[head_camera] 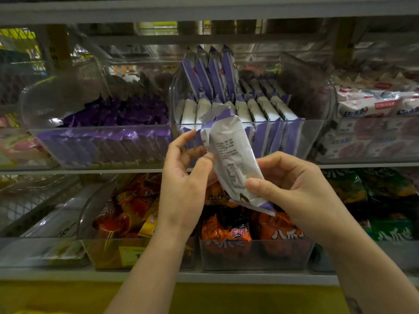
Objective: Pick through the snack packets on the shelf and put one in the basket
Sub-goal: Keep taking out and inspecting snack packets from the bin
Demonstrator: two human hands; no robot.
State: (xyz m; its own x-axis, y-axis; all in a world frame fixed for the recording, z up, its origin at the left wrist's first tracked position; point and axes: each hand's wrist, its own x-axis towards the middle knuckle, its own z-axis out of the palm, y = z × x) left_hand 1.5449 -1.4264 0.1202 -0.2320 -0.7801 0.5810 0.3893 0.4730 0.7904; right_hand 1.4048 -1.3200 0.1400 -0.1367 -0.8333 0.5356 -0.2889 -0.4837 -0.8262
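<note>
White-and-purple packet (231, 155) is out of the clear bin (303, 141) at its twelve o'clock, held off the shelf (68, 169): left hand (186, 177) fingers pinch its nine o'clock edge, right hand (294, 189) fingers grip its five o'clock end. Basket unseen; placing remains

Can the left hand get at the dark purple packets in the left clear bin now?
Likely yes, once it lets go: the left hand pinches the white packet, but the dark purple packets lie close, seemingly uncovered.
</note>
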